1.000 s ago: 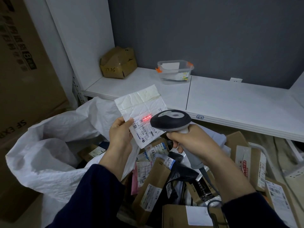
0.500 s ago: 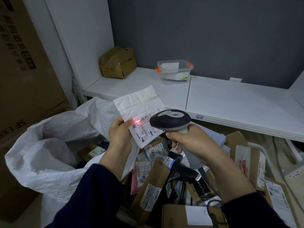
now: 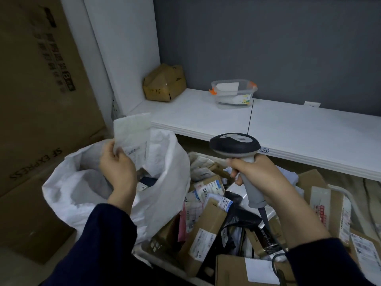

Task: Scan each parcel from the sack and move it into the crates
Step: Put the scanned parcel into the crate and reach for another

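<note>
Left hand [image 3: 117, 164]: raised, thumb and fingers pinching the lower left corner of a white padded mailer [image 3: 132, 131]. The mailer stands upright above this hand, over the open mouth of the sack [image 3: 82, 186], with its printed label blurred.

Right hand [image 3: 255, 174]: clenched round the grey handle of a barcode scanner [image 3: 235, 145]. The scanner's dark head sits above the fist, and its cable [image 3: 274, 263] trails down beside the right forearm. Both sleeves are dark navy.

Sack: white woven, slumped below and around the left hand. Its rim is folded open, and its right wall leans against the crate [image 3: 156, 250].

Crate: pale, with a latticed wall, below the right hand and between the two forearms. It is heaped with parcels, among them a long brown box [image 3: 206, 230] tilted on end and a black poly bag [image 3: 241, 221] just beside it. More labelled cartons crowd the side right of the right wrist.

Open room: an unobstructed gap lies between the two hands, above the sack's right edge and the heap.

Shelf [image 3: 309, 131]: white, beyond both hands, its front edge running just behind the scanner head. Bare board stretches to the right of that hand. At the back of the shelf stand a crumpled cardboard box [image 3: 165, 83] at the left end and a clear plastic tub [image 3: 234, 93] with orange clips beyond the scanner, well apart from each other.

Tall brown carton [image 3: 41, 100]: left of the left hand, its edge close against the sack
</note>
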